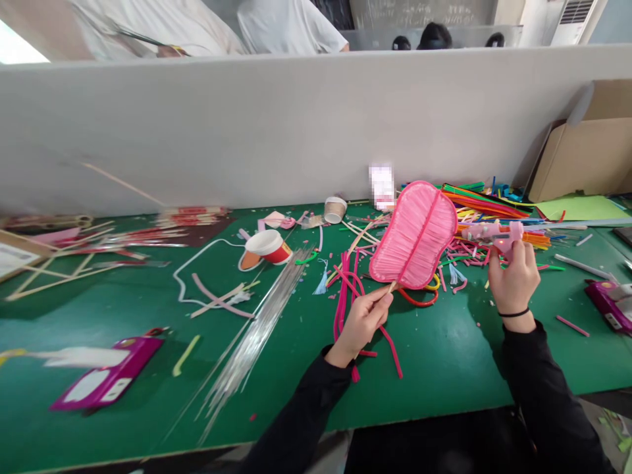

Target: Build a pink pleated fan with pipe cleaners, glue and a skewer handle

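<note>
My left hand (363, 322) pinches the wooden stick of a pink fan (415, 236) made of pipe cleaners and holds it upright over the green table (148, 316). My right hand (513, 276), with a black band on its wrist, is closed around a pink glue gun (496, 234) whose nozzle points left toward the fan's right edge. Loose pink pipe cleaners (345, 296) lie under and beside the fan.
A bundle of silver wires (257, 332) lies left of my hands, near a tipped red paper cup (269, 245). Purple packets (106, 378) lie at front left and far right. Coloured pipe cleaners (484, 201), a cardboard box (582, 155) and a white partition (247, 131) stand behind.
</note>
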Motion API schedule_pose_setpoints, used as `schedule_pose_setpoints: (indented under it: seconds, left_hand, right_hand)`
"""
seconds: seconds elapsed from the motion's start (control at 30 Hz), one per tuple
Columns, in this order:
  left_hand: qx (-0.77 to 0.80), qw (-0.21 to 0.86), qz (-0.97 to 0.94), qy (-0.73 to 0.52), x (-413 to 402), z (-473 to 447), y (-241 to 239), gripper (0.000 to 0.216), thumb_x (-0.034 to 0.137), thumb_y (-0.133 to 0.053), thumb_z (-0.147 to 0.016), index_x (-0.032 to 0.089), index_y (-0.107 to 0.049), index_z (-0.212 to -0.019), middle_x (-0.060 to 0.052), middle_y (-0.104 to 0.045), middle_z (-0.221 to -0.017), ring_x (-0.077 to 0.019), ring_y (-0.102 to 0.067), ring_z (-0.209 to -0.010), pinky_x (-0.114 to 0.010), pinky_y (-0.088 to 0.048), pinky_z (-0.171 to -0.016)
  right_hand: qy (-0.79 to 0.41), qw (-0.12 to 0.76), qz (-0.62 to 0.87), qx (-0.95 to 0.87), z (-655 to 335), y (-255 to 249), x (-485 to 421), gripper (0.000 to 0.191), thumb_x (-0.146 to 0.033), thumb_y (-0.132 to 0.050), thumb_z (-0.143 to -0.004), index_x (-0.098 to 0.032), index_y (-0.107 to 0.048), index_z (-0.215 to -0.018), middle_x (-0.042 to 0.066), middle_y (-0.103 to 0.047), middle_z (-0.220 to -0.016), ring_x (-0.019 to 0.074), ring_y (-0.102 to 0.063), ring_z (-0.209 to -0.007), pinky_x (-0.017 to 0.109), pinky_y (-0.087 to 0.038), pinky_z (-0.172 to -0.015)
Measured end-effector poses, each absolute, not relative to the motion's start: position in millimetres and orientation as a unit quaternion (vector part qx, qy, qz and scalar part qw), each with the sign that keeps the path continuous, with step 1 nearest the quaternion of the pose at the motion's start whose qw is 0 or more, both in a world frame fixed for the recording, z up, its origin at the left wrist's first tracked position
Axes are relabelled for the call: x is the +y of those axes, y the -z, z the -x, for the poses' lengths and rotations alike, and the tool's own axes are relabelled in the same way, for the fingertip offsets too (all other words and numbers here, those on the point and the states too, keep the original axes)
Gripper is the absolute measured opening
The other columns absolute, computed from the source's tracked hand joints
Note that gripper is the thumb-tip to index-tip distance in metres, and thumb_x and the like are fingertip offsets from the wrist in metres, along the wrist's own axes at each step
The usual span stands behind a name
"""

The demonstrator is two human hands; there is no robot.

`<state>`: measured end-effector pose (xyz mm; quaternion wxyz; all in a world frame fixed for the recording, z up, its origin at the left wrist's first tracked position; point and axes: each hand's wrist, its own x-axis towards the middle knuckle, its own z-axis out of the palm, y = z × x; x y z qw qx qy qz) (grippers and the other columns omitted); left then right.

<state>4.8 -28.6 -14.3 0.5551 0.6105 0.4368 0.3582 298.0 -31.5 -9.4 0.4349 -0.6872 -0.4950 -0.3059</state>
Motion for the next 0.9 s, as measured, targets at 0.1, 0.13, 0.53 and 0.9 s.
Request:
schedule_pose_setpoints:
  seconds: [0.1,0.13,0.53,0.9]
  left_hand:
    - [0.434,0.565,-0.604,-0.358,-27.9,-4.5,14.5,0.067,0.058,-0.055,-0.089,0.003,-0.062,-0.128,0.011,-0.035,-0.040,-0.0055,-0.024,-0.032,-0.021,-0.015,-0.036]
    - [0.432,0.570,-0.602,-0.355,-27.6,-4.1,15.0,0.068,0.058,-0.054,-0.089,0.003,-0.061,-0.128,0.012,-0.034,-0.040,-0.0053,-0.023,-0.031,-0.021,-0.015,-0.035]
    - [0.408,0.581,-0.625,-0.325,-24.1,-0.7,23.2,0.069,0.060,-0.054,-0.089,0.003,-0.062,-0.126,0.012,-0.032,-0.039,-0.0053,-0.022,-0.031,-0.021,-0.014,-0.035]
    - [0.419,0.566,-0.644,-0.298,-25.8,-1.7,27.0,0.069,0.063,-0.056,-0.085,0.003,-0.067,-0.117,0.011,-0.030,-0.042,-0.0065,-0.023,-0.039,-0.022,-0.016,-0.039]
  right_hand:
    - [0.281,0.500,0.687,-0.447,-299.4,11.9,-25.4,0.038,-0.051,-0.067,-0.082,-0.019,-0.058,-0.099,0.009,-0.058,-0.083,0.0254,-0.057,-0.075,0.034,-0.044,-0.061]
    - [0.256,0.524,0.684,-0.437,-300.2,12.9,-23.7,0.040,-0.053,-0.069,-0.080,-0.018,-0.058,-0.098,0.008,-0.057,-0.082,0.0245,-0.056,-0.073,0.034,-0.044,-0.061]
    - [-0.051,0.654,0.607,-0.449,-276.9,2.8,-30.3,0.021,-0.040,-0.071,-0.076,-0.019,-0.071,-0.080,0.003,-0.069,-0.068,0.0215,-0.065,-0.065,0.033,-0.053,-0.061]
    - [-0.100,0.694,0.578,-0.417,-276.3,0.3,-28.1,0.018,-0.032,-0.069,-0.068,-0.018,-0.070,-0.079,0.006,-0.075,-0.078,0.0243,-0.071,-0.077,0.035,-0.059,-0.074]
